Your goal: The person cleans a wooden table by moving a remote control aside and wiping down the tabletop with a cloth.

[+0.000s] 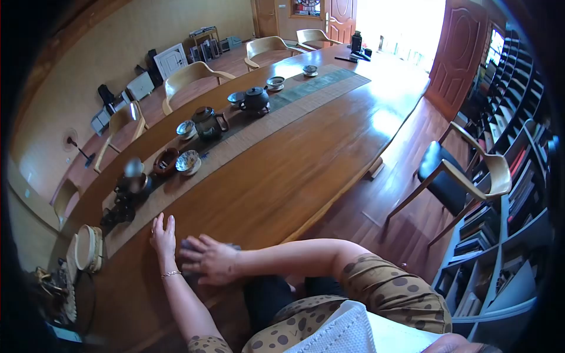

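My left hand (163,235) is open over the wooden table (259,200), beside the edge of the brown table runner (232,150), its fingers stretched forward and nothing in it. A thin bracelet circles that wrist. Just to the right, my right hand (210,259), smeared by motion, presses down on a dark grey cloth (233,246) that shows past its fingers and wrist. Its fingers look spread over the cloth. Nearest to the hands on the runner is a cluster of dark figurines (120,209).
Along the runner stand a patterned bowl (188,162), a brown dish (166,161), a dark jug (207,123) and a black teapot (255,100). A round white-sided container (89,248) is at the left end. A chair (450,176) and bookshelves (518,229) stand right.
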A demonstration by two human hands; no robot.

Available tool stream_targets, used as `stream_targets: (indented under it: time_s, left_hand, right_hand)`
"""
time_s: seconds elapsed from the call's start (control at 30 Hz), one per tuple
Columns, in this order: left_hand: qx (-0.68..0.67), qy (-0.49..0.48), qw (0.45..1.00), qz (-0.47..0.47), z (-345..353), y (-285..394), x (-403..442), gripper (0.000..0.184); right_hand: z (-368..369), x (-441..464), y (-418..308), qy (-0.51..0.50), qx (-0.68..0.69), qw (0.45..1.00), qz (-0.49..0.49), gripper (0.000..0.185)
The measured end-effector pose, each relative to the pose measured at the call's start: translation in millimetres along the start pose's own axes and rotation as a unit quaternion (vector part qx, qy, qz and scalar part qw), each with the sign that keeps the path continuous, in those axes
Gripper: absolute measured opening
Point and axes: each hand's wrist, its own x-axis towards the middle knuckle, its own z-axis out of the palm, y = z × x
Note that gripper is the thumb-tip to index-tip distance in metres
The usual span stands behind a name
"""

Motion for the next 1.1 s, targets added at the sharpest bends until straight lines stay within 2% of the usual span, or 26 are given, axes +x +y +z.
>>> stream_targets:
  time_s: [0.03,0.07,0.13,0.17,0.23,0.27,0.3,0.33,0.43,0.5,0.57,0.67,0.7,0.73,0.83,0.9,1.03,1.07,1.1]
  left_hand:
    - [-0.009,0.005,1.0,-0.013,-2,-11,5,0.061]
    - [-0.019,0.01,0.999,-0.028,-3,-22,11,0.06]
    - [-0.053,0.012,0.997,-0.059,-1,-44,21,0.06]
    - [-0.027,0.01,0.998,-0.052,0,-48,22,0.061]
    - [0.02,0.006,0.999,-0.041,3,-50,20,0.063]
    - [0.104,-0.007,0.993,-0.059,-2,-33,12,0.067]
    - [0.126,-0.028,0.989,-0.076,-5,-20,7,0.069]
    - [0.14,-0.038,0.987,-0.074,-6,-10,4,0.069]
    - [0.184,-0.05,0.98,-0.062,-3,5,-1,0.07]
    - [0.204,-0.051,0.976,-0.053,-1,11,-2,0.07]
    - [0.213,-0.049,0.974,-0.053,0,15,-3,0.07]
    - [0.222,-0.038,0.973,-0.043,0,16,-6,0.07]
    - [0.224,-0.035,0.973,-0.041,2,17,-5,0.07]
    - [0.228,-0.033,0.972,-0.038,2,17,-5,0.07]
    - [0.239,-0.035,0.969,-0.047,3,24,-5,0.069]
    - [0.251,-0.039,0.966,-0.046,6,18,-4,0.07]
    - [0.245,-0.052,0.966,-0.058,9,10,-3,0.073]
    - [0.244,-0.052,0.966,-0.065,10,8,-2,0.074]
    - [0.244,-0.053,0.966,-0.069,11,5,-2,0.074]
  right_hand:
    - [1,9,-7,-0.007,0.022,0.999,-0.034,0.055]
    - [0,16,-2,-0.048,0.034,0.998,-0.023,0.053]
    - [-4,30,34,-0.017,-0.018,0.999,-0.027,0.047]
    - [-12,35,59,-0.006,-0.059,0.998,-0.024,0.044]
    - [-38,26,120,0.002,-0.076,0.995,0.069,0.043]
    - [-59,13,146,-0.017,-0.111,0.985,0.13,0.045]
    - [-51,-8,190,0.049,-0.174,0.97,0.163,0.047]
    - [-84,-29,204,0.01,-0.163,0.96,0.229,0.048]
    - [-128,-106,266,0.041,-0.235,0.892,0.384,0.047]
    - [-167,-153,274,0.022,-0.227,0.825,0.517,0.047]
    - [-180,-195,283,0.08,-0.246,0.758,0.599,0.05]
    - [-169,-226,279,0.119,-0.247,0.734,0.621,0.051]
    - [-172,-214,250,0.084,-0.23,0.745,0.621,0.051]
    - [-159,-211,229,0.1,-0.243,0.773,0.578,0.048]
    - [-135,-173,133,0.047,-0.233,0.881,0.408,0.049]
    - [-125,-146,62,0.025,-0.159,0.935,0.317,0.05]
    - [-62,-140,-1,0.083,-0.062,0.982,0.159,0.051]
    - [-56,-143,0,0.107,-0.053,0.982,0.144,0.049]
    - [-63,-145,7,0.09,-0.058,0.982,0.157,0.047]
